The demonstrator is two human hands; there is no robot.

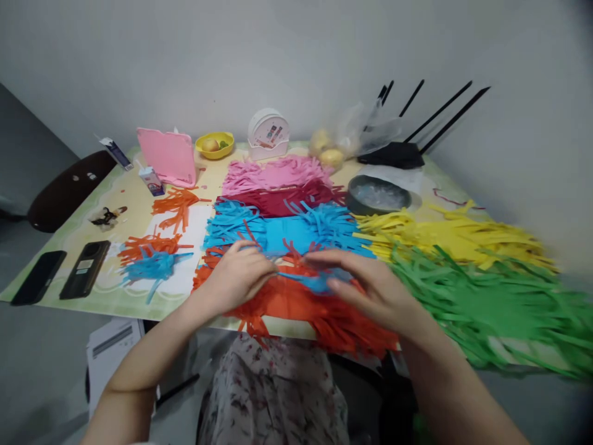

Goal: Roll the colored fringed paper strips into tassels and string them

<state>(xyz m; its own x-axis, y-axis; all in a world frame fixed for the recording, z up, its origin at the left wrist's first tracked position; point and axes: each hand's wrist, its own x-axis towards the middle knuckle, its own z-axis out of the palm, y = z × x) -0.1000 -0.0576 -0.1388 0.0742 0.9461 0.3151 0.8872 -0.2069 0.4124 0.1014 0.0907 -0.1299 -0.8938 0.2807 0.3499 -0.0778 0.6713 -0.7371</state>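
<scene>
My left hand [243, 273] is closed, thumb and fingertips pinching the narrow end of a blue fringed paper strip [315, 282]. At the strip's wider end my right hand [377, 287] curves loosely round it, thumb against the paper and forefinger stretched above. Motion blurs the fingers, and those under the strip are hidden. Below both hands lies an orange fringed paper sheet [285, 300], overhanging the table's front edge. Just beyond them a blue fringed sheet [290, 233] is spread out, then a dark red one [273, 201] and a pink one [278, 173].
Yellow [463, 238] and green fringed sheets [491, 300] cover the right side. Orange and blue tassels [151, 266] lie at left, near two phones [86, 269]. Behind stand a pink tablet case [169, 157], a yellow fruit bowl [215, 146] and a dark round bowl [377, 194].
</scene>
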